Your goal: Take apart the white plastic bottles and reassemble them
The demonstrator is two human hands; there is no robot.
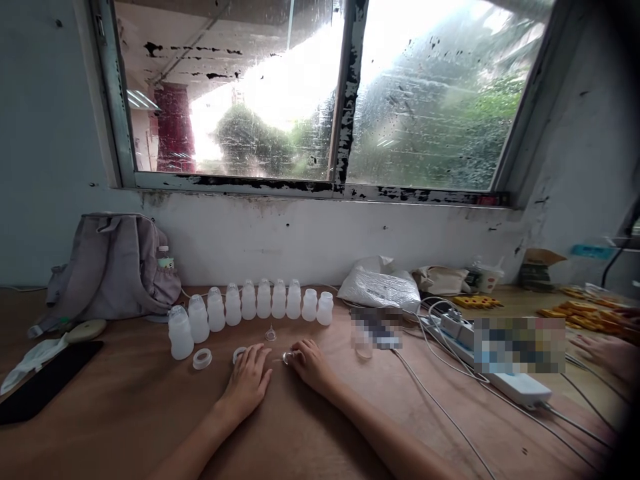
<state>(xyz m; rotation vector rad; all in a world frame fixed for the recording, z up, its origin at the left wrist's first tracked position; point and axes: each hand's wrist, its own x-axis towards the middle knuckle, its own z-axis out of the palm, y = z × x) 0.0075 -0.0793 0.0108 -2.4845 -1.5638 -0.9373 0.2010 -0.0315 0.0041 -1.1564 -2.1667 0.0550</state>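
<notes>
My left hand (250, 377) lies low over the tabletop, fingers stretched out, partly covering a white screw ring (239, 354). Whether it grips the ring is hidden. The fingers of my right hand (311, 365) are bent around a small clear round piece (287, 358), its exact kind unclear. A clear bottle nipple (271, 333) stands between and beyond my hands. Another white screw ring (202, 359) lies to the left. Behind them, several frosted baby bottles (215, 313) stand upright in a curved row. Most wear clear caps; the two rightmost bottles (325, 310) have uncovered necks.
A grey backpack (117, 273) leans against the wall, with a black flat item (50, 383) before it. On the right are a plastic-wrapped bag (383, 287), a white power strip (520, 383) with cables, and yellow parts (575, 313). Another person's hand (600, 350) reaches in there.
</notes>
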